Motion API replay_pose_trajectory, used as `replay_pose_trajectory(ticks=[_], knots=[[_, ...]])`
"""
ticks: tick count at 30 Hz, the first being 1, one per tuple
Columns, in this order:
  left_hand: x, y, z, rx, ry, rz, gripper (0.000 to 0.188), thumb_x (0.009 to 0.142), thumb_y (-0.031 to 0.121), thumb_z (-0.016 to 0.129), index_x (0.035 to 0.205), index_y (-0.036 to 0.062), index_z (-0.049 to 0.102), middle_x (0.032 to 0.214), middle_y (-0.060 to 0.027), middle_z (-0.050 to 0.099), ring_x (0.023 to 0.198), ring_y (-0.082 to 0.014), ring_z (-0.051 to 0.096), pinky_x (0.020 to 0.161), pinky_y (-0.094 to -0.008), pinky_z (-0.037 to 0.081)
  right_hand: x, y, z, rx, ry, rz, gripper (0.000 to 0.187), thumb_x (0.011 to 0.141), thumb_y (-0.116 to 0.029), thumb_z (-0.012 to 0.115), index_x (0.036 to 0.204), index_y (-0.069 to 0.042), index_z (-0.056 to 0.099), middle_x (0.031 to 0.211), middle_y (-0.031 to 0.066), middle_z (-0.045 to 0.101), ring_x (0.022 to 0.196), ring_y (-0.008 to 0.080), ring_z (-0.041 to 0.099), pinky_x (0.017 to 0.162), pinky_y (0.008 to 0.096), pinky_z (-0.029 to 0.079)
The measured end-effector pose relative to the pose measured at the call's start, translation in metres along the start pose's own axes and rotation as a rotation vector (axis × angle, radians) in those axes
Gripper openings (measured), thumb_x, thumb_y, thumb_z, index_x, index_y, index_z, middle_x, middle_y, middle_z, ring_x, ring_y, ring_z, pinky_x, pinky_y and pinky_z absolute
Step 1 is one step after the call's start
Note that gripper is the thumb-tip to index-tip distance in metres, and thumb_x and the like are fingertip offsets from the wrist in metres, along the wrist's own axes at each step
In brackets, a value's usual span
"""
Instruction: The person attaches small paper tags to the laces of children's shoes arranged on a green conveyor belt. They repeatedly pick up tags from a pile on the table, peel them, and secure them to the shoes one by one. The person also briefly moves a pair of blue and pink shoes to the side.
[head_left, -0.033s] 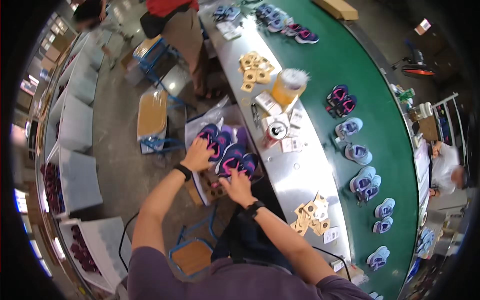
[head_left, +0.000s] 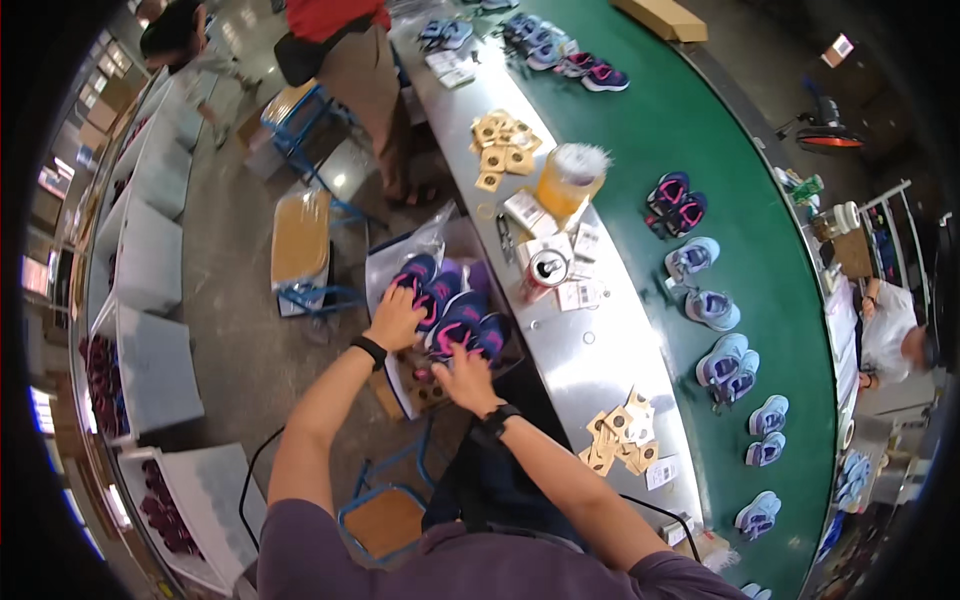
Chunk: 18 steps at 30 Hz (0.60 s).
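Note:
Navy sneakers with pink trim (head_left: 458,322) lie bunched in an open white-walled box (head_left: 378,265) beside the bench. My left hand (head_left: 397,318) has its fingers curled over the left-hand sneakers. Gripping the nearer sneakers at their pink-trimmed openings is my right hand (head_left: 466,378), and some of its fingers are hidden. Purple sneakers (head_left: 474,278) show partly beneath the navy ones. At the near end of the box, brown pieces with round dark spots (head_left: 425,390) are visible.
The metal bench (head_left: 560,345) holds a drink can (head_left: 546,272), a yellow jar (head_left: 572,182), labels and tan tags (head_left: 618,436). Sneaker pairs sit along the green belt (head_left: 650,270). Stools (head_left: 300,235) and white bins (head_left: 150,370) stand left. Another person (head_left: 350,85) stands ahead.
The view has shifted slightly, and the sneakers appear a little lower in the box. Both hands stay on them. At the far upper left, a person shows more fully.

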<state>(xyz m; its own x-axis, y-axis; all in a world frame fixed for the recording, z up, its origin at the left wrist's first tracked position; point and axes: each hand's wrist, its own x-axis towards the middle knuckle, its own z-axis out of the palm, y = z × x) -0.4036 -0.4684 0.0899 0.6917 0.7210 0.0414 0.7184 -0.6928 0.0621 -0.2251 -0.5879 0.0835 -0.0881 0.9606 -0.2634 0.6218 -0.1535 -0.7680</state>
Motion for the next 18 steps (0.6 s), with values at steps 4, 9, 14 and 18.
replay_pose_trajectory(ticks=[4,9,14,18], knots=[[0.001,-0.011,0.028,-0.131,-0.129,0.023,0.038,0.057,0.032,0.075,0.091,0.0168,0.066,0.102,-0.0196,0.05,0.106,-0.0362,0.047,0.099,-0.0518,0.032,0.005,0.006,-0.004,0.086,-0.256,-0.108,0.062,0.082,-0.026,0.061,0.132,0.002,0.037,0.114,0.0335,0.052,0.107,0.046,0.052,0.094,0.0474,0.04],[0.067,-0.054,-0.04,-0.293,-0.366,0.015,0.019,0.07,0.026,0.065,0.076,0.0091,0.069,0.075,-0.0165,0.063,0.076,-0.0332,0.062,0.072,-0.0414,0.05,-0.04,0.011,-0.159,0.281,-0.553,-0.344,0.039,0.091,-0.031,0.056,0.118,-0.004,0.055,0.108,0.0148,0.064,0.1,0.0259,0.062,0.087,0.0337,0.047],[0.229,-0.078,-0.144,-0.282,-0.132,0.019,0.018,0.071,0.023,0.062,0.068,0.0058,0.066,0.069,-0.0149,0.064,0.065,-0.0324,0.062,0.062,-0.0416,0.05,-0.022,0.055,-0.318,0.068,-0.41,-0.139,0.034,0.089,-0.031,0.058,0.109,-0.004,0.059,0.095,0.0124,0.067,0.086,0.0283,0.064,0.075,0.0355,0.05],[0.378,-0.104,-0.161,-0.023,-0.112,0.09,0.02,0.074,0.022,0.06,0.08,0.0041,0.065,0.079,-0.0175,0.063,0.079,-0.0349,0.061,0.072,-0.0439,0.048,0.059,0.081,-0.403,-0.065,-0.115,0.017,0.036,0.086,-0.029,0.061,0.112,-0.004,0.057,0.096,0.0162,0.066,0.088,0.0315,0.064,0.077,0.0371,0.05]])
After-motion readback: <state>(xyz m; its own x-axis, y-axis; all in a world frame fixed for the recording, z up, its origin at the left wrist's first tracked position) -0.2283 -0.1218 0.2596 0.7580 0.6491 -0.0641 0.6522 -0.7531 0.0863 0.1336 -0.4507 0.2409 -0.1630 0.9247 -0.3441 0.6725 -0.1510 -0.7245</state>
